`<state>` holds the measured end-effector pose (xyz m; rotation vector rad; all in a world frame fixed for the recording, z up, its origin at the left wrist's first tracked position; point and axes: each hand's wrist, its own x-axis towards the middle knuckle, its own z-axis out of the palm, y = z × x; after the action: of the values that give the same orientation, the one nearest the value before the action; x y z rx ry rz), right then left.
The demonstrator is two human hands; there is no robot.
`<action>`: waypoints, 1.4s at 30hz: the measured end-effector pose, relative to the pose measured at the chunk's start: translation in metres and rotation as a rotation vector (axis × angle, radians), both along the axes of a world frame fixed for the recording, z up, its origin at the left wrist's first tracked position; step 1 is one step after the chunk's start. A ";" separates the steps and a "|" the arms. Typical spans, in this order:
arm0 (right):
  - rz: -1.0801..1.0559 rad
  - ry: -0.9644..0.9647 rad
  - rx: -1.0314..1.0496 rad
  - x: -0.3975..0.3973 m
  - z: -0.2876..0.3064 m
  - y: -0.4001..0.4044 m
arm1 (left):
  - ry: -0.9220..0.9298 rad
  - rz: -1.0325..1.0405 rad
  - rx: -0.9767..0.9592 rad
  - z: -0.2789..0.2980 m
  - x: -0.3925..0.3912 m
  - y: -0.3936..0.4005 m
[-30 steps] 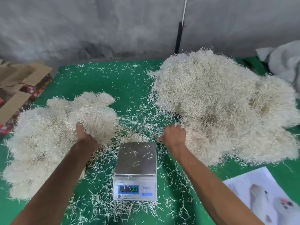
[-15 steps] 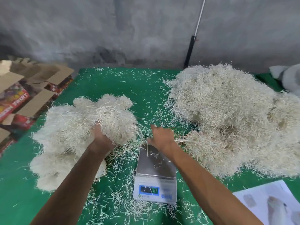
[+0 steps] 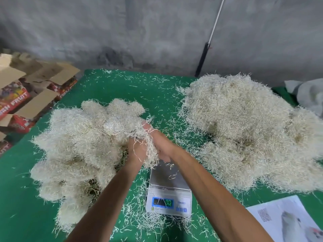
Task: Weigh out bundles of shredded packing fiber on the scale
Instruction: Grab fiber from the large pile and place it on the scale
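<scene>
Your fingers are mostly buried: those of your left hand (image 3: 135, 151) curl into a bundle of shredded fiber (image 3: 148, 151) and grip it, and your right hand (image 3: 164, 145) closes against the same bundle from the other side, though the strands hide its fingertips, so how tightly they wrap cannot be made out. Both hands meet just above the far edge of the scale (image 3: 168, 194), and your right forearm crosses over part of its steel pan, which carries only a few loose strands. The blue display shows green digits, too blurred to read surely. At your near right a printed sheet (image 3: 283, 219) is cut off by the frame edge, its picture unclear. Loose shreds litter the green table cover (image 3: 22, 215) all around the scale. To your left the bundle runs into a smaller fiber heap (image 3: 78, 145), so where one ends and the other begins cannot be told; to your right sits a larger fiber heap (image 3: 244, 130), well apart from your hands. Farther left, open cardboard boxes (image 3: 35, 95) lie beside the table; at far right a grey cloth (image 3: 309, 96) is partly cut off. Beyond, a thin pole (image 3: 208, 42) leans on the grey concrete wall (image 3: 139, 28).
</scene>
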<state>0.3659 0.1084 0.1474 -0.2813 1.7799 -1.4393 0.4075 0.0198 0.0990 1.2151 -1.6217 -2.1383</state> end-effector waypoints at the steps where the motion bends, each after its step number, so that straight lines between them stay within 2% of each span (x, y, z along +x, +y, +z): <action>1: -0.030 -0.009 0.006 0.001 -0.002 0.004 | -0.002 -0.067 -0.060 -0.004 0.000 -0.001; 4: -0.259 0.045 -0.068 -0.012 -0.009 0.018 | 0.055 -0.281 -0.224 0.005 0.014 -0.002; 6: -0.472 0.049 -0.046 -0.025 -0.011 0.030 | 0.205 -0.361 -0.140 0.002 0.025 -0.011; 8: -0.668 0.015 -0.041 -0.039 -0.016 0.045 | 0.334 -0.259 -0.043 -0.011 0.032 -0.015; 9: -0.697 0.005 -0.060 -0.040 -0.020 0.048 | 0.310 -0.200 -0.023 -0.015 0.033 -0.012; 10: -0.655 0.012 -0.062 -0.034 -0.016 0.048 | 0.264 -0.159 0.054 -0.016 0.034 -0.006; 11: -0.564 0.044 -0.054 -0.025 -0.017 0.046 | 0.194 -0.192 0.212 -0.014 0.032 0.001; 13: -0.361 0.146 -0.039 0.000 -0.022 0.040 | 0.181 -0.339 0.556 -0.012 0.026 0.016; 14: -0.250 0.252 0.004 0.013 -0.028 0.041 | 0.193 -0.354 0.623 -0.010 0.021 0.020; 16: 0.029 0.592 0.177 0.031 -0.049 0.050 | 0.178 -0.285 0.599 -0.003 0.014 0.023; 17: 0.157 0.784 0.331 0.031 -0.060 0.059 | 0.133 -0.204 0.540 -0.002 0.012 0.023; 18: 0.206 0.896 0.454 0.030 -0.065 0.067 | 0.085 -0.098 0.470 -0.005 0.009 0.020; 19: 0.197 0.901 0.457 0.028 -0.066 0.073 | 0.039 -0.022 0.384 -0.008 0.006 0.014; 21: 0.080 0.676 0.173 0.030 -0.057 0.080 | -0.058 0.021 0.217 -0.013 0.003 0.005; 23: -0.041 0.362 -0.097 0.031 -0.048 0.074 | -0.041 0.065 0.226 -0.009 -0.002 0.010; 25: -0.178 0.229 -0.195 0.035 -0.048 0.057 | -0.024 0.026 0.231 0.001 -0.006 0.031; 28: -0.477 0.322 -0.154 0.029 -0.044 0.035 | 0.070 -0.142 0.305 0.016 0.003 0.066; 31: -0.616 0.432 -0.045 0.012 -0.046 0.052 | 0.210 -0.151 0.564 0.012 0.006 0.072; 33: -0.431 0.635 0.031 0.016 -0.053 0.062 | 0.336 -0.151 0.625 0.010 0.009 0.058; 35: -0.159 0.828 0.100 0.031 -0.060 0.056 | 0.452 -0.187 0.542 0.007 0.011 0.047; 37: -0.082 0.978 0.163 0.043 -0.065 0.049 | 0.471 -0.262 0.434 0.003 0.015 0.046; 39: -0.184 0.922 0.144 0.041 -0.059 0.047 | 0.455 -0.341 0.351 -0.007 0.020 0.055; 42: -0.235 0.607 0.174 0.027 -0.054 0.052 | 0.263 -0.241 0.200 -0.015 0.025 0.067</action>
<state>0.3925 0.1600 0.0938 -0.4659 2.4836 -1.4402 0.4330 0.0867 0.0840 0.7714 -1.5350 -2.5336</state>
